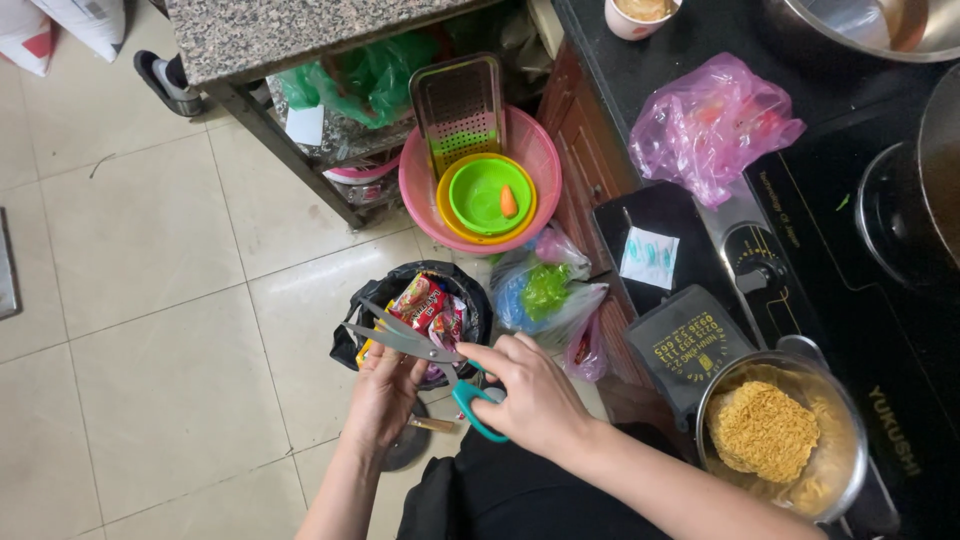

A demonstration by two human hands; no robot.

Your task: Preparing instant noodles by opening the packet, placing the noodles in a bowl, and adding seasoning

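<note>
**Hands work scissors over the bin**

Both hands meet above the black-lined bin on the tiled floor. Right hand is closed through the teal loops of the scissors, whose blades stand parted and point toward ten o'clock. Left hand is curled just under the blades, fingers pinched on something small; what it grips is too hidden to tell. I judge the cutting is held over the bin so any scraps drop onto the red wrappers already lying in it.

At four o'clock from the hands, a steel pot holding a dry yellow noodle block rests on the black cooktop of the bench, close enough for a short reach. At twelve o'clock sits a pink basin with a green bowl nested inside and a metal grater leaning upright against its rim. A pink plastic bag lies on the bench at two o'clock
</note>
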